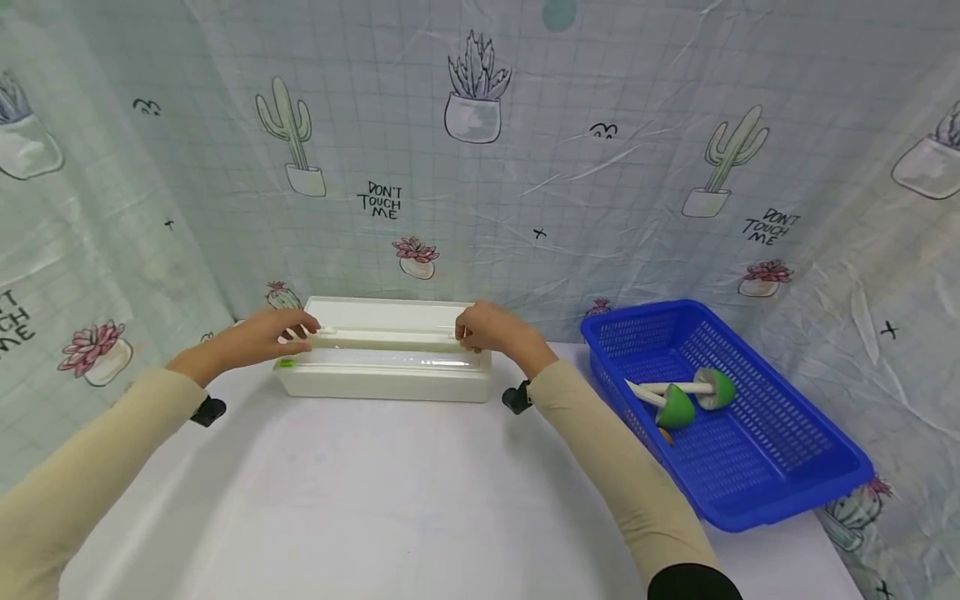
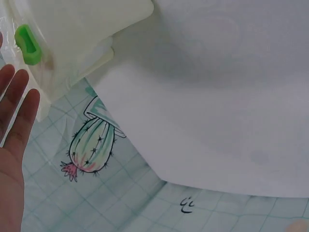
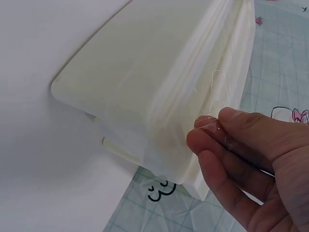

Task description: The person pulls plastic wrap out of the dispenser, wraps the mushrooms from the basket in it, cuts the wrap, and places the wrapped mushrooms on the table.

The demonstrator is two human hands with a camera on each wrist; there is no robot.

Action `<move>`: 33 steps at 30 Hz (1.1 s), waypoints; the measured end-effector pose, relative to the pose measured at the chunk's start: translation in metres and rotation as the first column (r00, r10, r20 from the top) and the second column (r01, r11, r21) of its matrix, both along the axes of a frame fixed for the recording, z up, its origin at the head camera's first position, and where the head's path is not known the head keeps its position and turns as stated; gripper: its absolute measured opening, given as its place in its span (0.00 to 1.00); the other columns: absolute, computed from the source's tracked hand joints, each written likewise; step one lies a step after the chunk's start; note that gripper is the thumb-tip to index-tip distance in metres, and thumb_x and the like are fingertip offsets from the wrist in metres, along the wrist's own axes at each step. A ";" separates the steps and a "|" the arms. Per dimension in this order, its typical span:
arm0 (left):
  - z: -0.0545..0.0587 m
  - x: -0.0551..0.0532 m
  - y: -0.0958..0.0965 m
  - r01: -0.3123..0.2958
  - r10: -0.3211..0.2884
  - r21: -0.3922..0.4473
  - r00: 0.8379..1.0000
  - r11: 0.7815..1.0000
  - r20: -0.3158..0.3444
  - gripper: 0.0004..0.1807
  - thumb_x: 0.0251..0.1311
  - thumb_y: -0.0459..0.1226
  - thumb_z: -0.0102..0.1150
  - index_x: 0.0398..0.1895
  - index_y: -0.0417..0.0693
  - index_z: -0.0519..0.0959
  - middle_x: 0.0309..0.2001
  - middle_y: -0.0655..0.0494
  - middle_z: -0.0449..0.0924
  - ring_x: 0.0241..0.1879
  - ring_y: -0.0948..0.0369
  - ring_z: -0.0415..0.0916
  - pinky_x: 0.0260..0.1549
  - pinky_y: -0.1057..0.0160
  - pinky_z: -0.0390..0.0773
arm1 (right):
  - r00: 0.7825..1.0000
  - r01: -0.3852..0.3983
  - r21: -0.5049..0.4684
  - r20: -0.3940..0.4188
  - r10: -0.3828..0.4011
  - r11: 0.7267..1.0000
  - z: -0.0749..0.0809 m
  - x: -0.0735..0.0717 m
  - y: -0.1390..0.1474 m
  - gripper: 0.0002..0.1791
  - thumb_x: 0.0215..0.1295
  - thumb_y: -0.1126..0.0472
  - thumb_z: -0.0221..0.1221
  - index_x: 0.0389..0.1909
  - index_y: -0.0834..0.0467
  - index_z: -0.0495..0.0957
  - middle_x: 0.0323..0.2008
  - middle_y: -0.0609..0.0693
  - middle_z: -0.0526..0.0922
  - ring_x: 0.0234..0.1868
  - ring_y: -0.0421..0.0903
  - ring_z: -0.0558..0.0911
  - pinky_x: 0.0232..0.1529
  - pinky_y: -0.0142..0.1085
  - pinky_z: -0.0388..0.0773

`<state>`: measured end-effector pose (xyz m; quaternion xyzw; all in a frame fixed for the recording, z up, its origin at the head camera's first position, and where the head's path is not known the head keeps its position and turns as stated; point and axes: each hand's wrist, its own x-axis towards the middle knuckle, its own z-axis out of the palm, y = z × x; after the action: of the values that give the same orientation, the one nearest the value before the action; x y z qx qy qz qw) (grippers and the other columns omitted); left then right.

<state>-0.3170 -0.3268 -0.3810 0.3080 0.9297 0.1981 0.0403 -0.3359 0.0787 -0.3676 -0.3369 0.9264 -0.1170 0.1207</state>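
A long white cling film dispenser [image 1: 386, 385] lies at the back of the table with its lid [image 1: 390, 313] raised. Clear film [image 3: 216, 79] stretches along its opening. At the right end my right hand [image 1: 495, 329] pinches the edge of this film between thumb and fingertips. My left hand [image 1: 262, 337] is at the left end, its fingers fairly straight in the left wrist view, near the film. The left thumb is outside that wrist view. A green slide cutter [image 2: 29, 44] sits at the dispenser's left end, close to the left fingertips.
A blue plastic basket [image 1: 817, 450] stands on the right of the white table [image 1: 390, 500], beside my right forearm. Two green-capped toy mushrooms [image 1: 678, 407] and a small orange piece [image 1: 665, 436] lie in it. A printed curtain [image 1: 525, 192] hangs close behind the dispenser.
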 end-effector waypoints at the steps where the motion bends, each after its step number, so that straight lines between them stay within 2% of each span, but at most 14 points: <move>1: -0.002 0.000 0.000 0.001 -0.001 -0.016 1.000 1.000 -0.007 0.19 0.66 0.35 0.66 0.56 0.35 0.78 0.49 0.47 0.82 0.47 0.50 0.81 0.47 0.49 0.83 | 1.000 -0.006 0.003 -0.006 0.006 1.000 0.000 0.000 0.000 0.05 0.72 0.66 0.60 0.41 0.60 0.86 0.31 0.51 0.86 0.28 0.39 0.78 0.35 0.30 0.76; 5: -0.007 -0.001 0.003 -0.029 0.026 -0.071 0.998 0.997 -0.049 0.19 0.64 0.37 0.68 0.56 0.39 0.81 0.47 0.48 0.81 0.44 0.53 0.79 0.44 0.49 0.83 | 0.999 -0.028 -0.001 -0.029 0.028 1.000 0.000 0.001 0.001 0.05 0.72 0.65 0.61 0.39 0.59 0.86 0.31 0.50 0.86 0.28 0.40 0.77 0.36 0.30 0.76; 8: -0.010 -0.004 0.006 -0.039 0.033 -0.080 0.997 0.996 -0.070 0.13 0.63 0.35 0.69 0.50 0.42 0.84 0.47 0.50 0.80 0.43 0.53 0.79 0.42 0.50 0.82 | 0.999 -0.035 -0.010 -0.042 0.035 0.999 0.000 0.003 0.001 0.05 0.73 0.65 0.61 0.40 0.59 0.85 0.32 0.49 0.85 0.29 0.40 0.79 0.36 0.30 0.77; 11: -0.012 -0.007 0.009 -0.037 0.032 -0.062 0.997 0.997 -0.076 0.07 0.63 0.32 0.69 0.42 0.45 0.84 0.45 0.51 0.80 0.44 0.52 0.79 0.43 0.49 0.82 | 0.996 -0.047 -0.006 -0.071 0.047 0.999 -0.001 0.004 0.002 0.05 0.73 0.64 0.60 0.40 0.58 0.85 0.33 0.46 0.85 0.30 0.39 0.78 0.37 0.30 0.76; 14: -0.013 -0.008 0.012 -0.029 0.026 -0.046 0.996 0.998 -0.081 0.05 0.63 0.30 0.67 0.38 0.46 0.81 0.41 0.53 0.81 0.45 0.50 0.81 0.44 0.48 0.83 | 0.991 -0.065 -0.001 -0.115 0.065 0.998 -0.002 0.004 0.003 0.05 0.73 0.64 0.61 0.39 0.57 0.85 0.32 0.46 0.84 0.30 0.39 0.75 0.37 0.31 0.75; 21: -0.011 -0.004 0.011 -0.011 0.012 0.033 0.999 0.999 -0.044 0.03 0.70 0.30 0.59 0.40 0.45 0.75 0.45 0.50 0.86 0.48 0.47 0.84 0.44 0.53 0.84 | 0.984 -0.065 -0.013 -0.165 0.062 0.998 -0.002 0.004 0.003 0.05 0.72 0.66 0.61 0.37 0.59 0.85 0.34 0.49 0.85 0.33 0.41 0.76 0.41 0.33 0.76; 25: -0.010 -0.001 0.006 -0.017 0.021 0.076 0.999 0.997 -0.049 0.03 0.71 0.28 0.57 0.40 0.43 0.73 0.44 0.49 0.85 0.47 0.47 0.84 0.41 0.55 0.84 | 0.985 -0.055 -0.060 -0.169 0.044 0.997 -0.002 0.003 0.002 0.05 0.73 0.65 0.59 0.38 0.59 0.83 0.35 0.49 0.85 0.33 0.41 0.75 0.39 0.32 0.75; 29: -0.009 0.001 0.002 -0.040 0.044 0.109 0.998 0.993 -0.034 0.05 0.70 0.26 0.56 0.46 0.40 0.76 0.43 0.49 0.88 0.45 0.48 0.85 0.40 0.54 0.84 | 0.993 -0.030 -0.137 -0.118 0.013 0.990 -0.003 0.003 0.000 0.06 0.76 0.64 0.56 0.41 0.61 0.81 0.37 0.51 0.85 0.34 0.41 0.76 0.39 0.31 0.75; 33: -0.004 0.002 0.000 -0.040 0.044 0.125 0.999 0.991 -0.026 0.13 0.69 0.24 0.56 0.55 0.36 0.81 0.42 0.47 0.89 0.42 0.49 0.86 0.40 0.53 0.85 | 1.000 0.017 -0.242 -0.012 -0.021 0.970 -0.006 0.003 0.001 0.07 0.79 0.64 0.52 0.45 0.63 0.77 0.40 0.53 0.87 0.40 0.45 0.84 0.43 0.33 0.79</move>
<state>-0.3151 -0.3264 -0.3853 0.2932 0.9222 0.2522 0.0036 -0.3326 0.0797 -0.3732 -0.3411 0.9093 -0.2278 0.0708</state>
